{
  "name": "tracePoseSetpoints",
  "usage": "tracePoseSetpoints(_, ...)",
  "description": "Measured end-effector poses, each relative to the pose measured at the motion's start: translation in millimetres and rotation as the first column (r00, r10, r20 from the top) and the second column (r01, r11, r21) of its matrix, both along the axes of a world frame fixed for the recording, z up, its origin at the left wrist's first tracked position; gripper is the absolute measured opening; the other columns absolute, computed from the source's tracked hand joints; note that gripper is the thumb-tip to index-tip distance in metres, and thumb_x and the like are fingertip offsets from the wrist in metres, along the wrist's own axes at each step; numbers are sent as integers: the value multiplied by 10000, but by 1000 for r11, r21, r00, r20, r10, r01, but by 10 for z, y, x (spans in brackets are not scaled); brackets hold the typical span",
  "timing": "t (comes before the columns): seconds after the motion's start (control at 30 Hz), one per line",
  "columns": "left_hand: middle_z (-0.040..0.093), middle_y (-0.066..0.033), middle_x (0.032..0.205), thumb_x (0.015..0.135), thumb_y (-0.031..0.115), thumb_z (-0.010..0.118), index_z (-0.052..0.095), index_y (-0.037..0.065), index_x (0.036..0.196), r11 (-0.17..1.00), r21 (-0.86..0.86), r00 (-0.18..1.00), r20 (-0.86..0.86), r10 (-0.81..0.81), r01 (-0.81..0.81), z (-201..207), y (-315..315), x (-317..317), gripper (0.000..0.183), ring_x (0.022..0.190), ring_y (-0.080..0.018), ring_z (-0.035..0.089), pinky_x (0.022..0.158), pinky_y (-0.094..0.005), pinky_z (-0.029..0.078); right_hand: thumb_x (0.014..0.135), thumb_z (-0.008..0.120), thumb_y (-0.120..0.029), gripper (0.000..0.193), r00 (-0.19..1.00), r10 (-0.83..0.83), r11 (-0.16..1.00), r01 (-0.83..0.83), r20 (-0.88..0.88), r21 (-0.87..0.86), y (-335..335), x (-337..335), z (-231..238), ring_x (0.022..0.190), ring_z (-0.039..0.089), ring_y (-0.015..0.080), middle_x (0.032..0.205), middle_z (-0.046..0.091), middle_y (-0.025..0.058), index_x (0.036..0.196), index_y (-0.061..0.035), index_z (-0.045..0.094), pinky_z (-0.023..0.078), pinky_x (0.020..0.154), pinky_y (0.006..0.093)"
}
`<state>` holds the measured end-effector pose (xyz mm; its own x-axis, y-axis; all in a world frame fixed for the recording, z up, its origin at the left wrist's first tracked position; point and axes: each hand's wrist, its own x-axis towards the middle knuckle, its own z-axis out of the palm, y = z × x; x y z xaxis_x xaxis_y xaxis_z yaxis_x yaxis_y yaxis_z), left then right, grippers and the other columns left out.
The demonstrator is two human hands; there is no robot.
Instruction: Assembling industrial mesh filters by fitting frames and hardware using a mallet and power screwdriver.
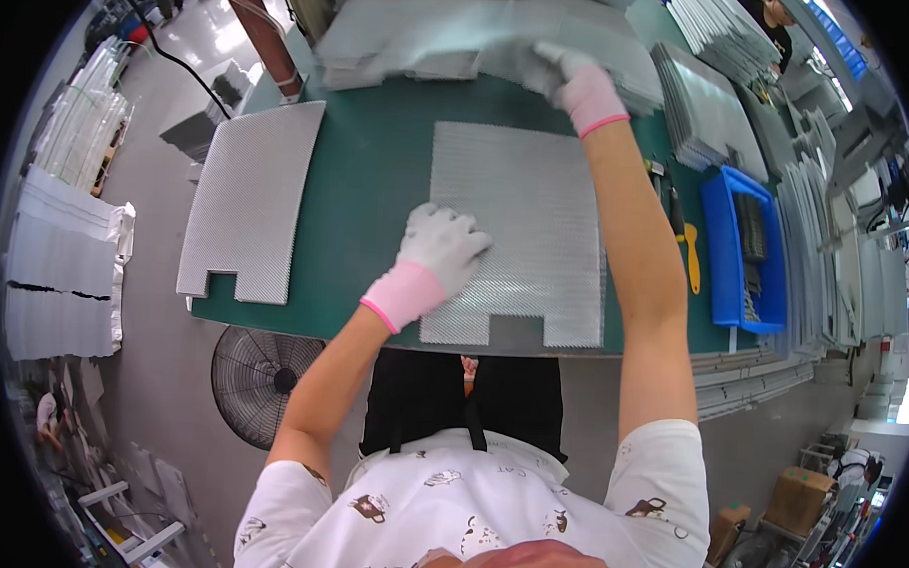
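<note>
A pale grey mesh panel [522,226], with a notch cut in its front edge, lies on the green tabletop in front of me. My left hand [444,249], in a white glove with a pink cuff, rests on the panel's left edge with its fingers lightly bent over the surface. Reaching to the far side, my right hand [578,88], gloved the same way, is at the front of a stack of grey sheets [424,18]. Motion smears its fingers and the sheet edge beside them, so its grip is unclear. Another notched mesh panel [252,207] lies at the left.
At the right stands a blue bin [721,248] holding dark parts, beside a yellow-handled scraper [692,257]. More panels are stacked at the far right [706,108]. A brown post [258,32] rises at the far left corner. A black fan [261,387] stands below the table edge.
</note>
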<state>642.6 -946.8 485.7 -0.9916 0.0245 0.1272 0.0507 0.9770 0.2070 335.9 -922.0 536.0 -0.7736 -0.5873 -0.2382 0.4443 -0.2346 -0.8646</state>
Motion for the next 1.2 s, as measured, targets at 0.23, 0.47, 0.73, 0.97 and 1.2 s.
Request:
tracePoseSetpoints(0.23, 584, -60, 883, 730, 247, 630, 658, 142, 957, 998, 22, 997, 49, 56, -58, 21, -32, -23, 252, 897, -245, 558, 904, -419, 386, 770, 608, -223, 207, 901, -201, 852, -33, -385, -523, -281, 258, 767, 852, 638, 379, 902, 656, 205, 818, -32, 674, 506, 790, 425)
tracePoseSetpoints(0.47, 591, -81, 935, 704, 195, 635, 657, 110, 915, 994, 106, 957, -288, 23, 8, 51, -37, 69, 229, 905, -278, 550, 881, -433, 392, 899, 548, -70, 335, 889, 99, 887, -283, -448, -365, 996, 704, 527, 1081, 558, 220, 1210, 565, 151, 1225, -41, 481, 490, 849, 328)
tracePoseSetpoints(0.73, 617, -153, 1042, 909, 516, 357, 414, -64, 1268, 106, 963, 810, -265, 523, 246, 193, -262, 556, 685, 820, -211, 633, 795, -327, 504, 863, 587, -13, 337, 975, 79, 974, -120, -208, -191, 2454, 1533, 12, 970, 633, 235, 1100, 622, 147, 1187, -23, 495, 555, 750, 306)
tracePoseSetpoints(0.97, 634, -60, 817, 826, 157, 648, 530, -50, 1229, 357, 883, 860, 96, 501, -306, 212, 213, 480, 468, 672, -53, 549, 623, -199, 460, 833, 634, -90, 454, 881, -15, 913, 205, -473, 352, 2511, 2108, -174, 687, 524, 36, 811, 604, 35, 1211, 100, 470, 411, 575, 165)
tracePoseSetpoints(1.2, 633, -77, 821, 806, 173, 663, 488, -33, 1280, 482, 783, 850, 110, 516, -394, 13, 217, 448, 546, 658, -75, 556, 612, -223, 476, 805, 652, -136, 474, 826, 150, 762, 254, -543, 596, 2512, 2124, -438, 646, 486, 32, 742, 553, 7, 1213, 58, 510, 413, 574, 185)
